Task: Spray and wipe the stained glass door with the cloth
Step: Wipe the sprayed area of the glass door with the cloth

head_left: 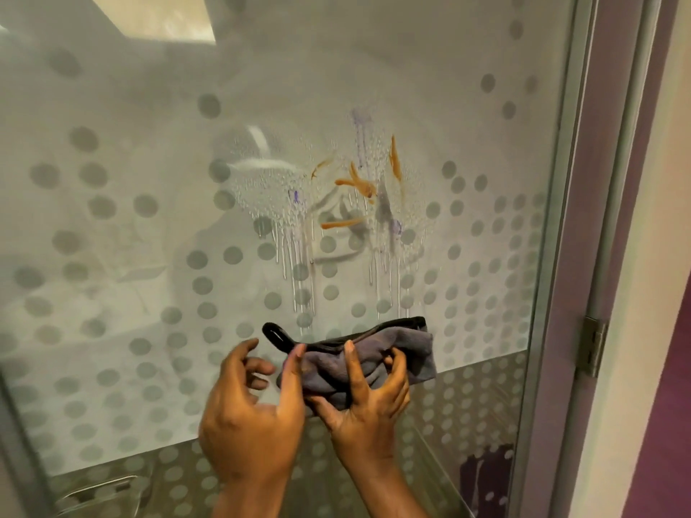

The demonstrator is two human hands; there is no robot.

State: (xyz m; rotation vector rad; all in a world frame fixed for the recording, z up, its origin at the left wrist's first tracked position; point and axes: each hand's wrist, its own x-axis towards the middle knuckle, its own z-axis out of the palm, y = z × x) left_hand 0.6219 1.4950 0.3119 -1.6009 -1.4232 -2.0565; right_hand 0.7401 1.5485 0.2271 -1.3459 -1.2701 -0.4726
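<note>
The frosted glass door [149,162] with a grey dot pattern fills the view. Orange and purple stains [359,181] sit at its middle, wet with spray droplets that run down in streaks. Just below the streaks a folded grey cloth [407,349] with a dark edge is held up close to the glass. My right hand [368,401] grips the cloth from below, fingers curled over its front. My left hand [250,409] is beside it, thumb touching the cloth's left end and the other fingers spread. No spray bottle is in view.
The metal door frame [568,218] runs down the right side, with a hinge [592,345] on it. A purple wall [658,405] lies beyond. A metal handle [97,493] shows at the bottom left of the door.
</note>
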